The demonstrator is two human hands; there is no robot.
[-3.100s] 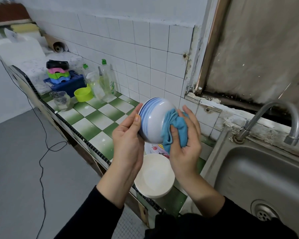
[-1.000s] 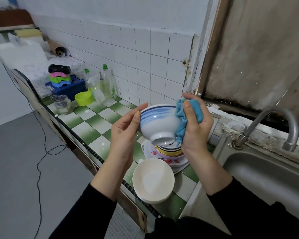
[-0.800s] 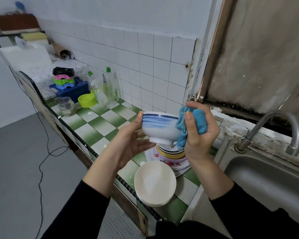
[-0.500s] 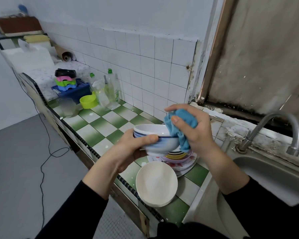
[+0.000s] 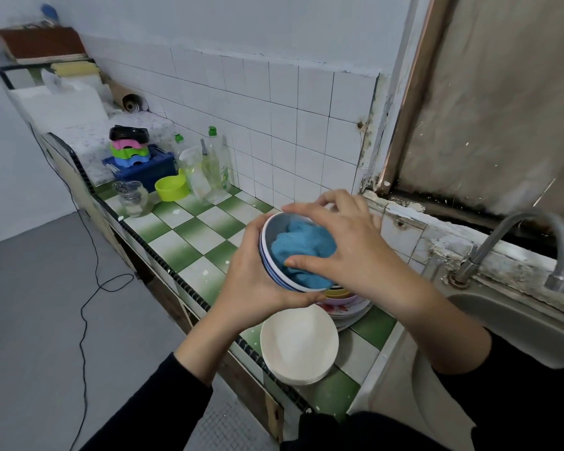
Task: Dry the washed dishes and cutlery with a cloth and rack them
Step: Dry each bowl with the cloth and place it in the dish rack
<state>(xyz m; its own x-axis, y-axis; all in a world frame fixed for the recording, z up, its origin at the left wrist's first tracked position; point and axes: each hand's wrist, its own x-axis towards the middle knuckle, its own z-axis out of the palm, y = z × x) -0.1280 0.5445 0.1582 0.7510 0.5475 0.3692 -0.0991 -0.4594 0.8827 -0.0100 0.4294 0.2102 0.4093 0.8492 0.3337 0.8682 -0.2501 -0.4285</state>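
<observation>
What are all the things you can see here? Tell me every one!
bowl: one, white with blue stripes, in the left hand
cloth: one, blue, inside the bowl
white dishes: one stack, counter's front edge
coloured dishes: one stack, mixed colours, below the bowl
jar: one, clear, far along counter
cup: one, yellow-green, beside the jar
bottles: three, clear, against the wall
crate: one, blue, behind the cup
tap: one, silver, over the sink
left hand: holds the bowl
right hand: holds the cloth
</observation>
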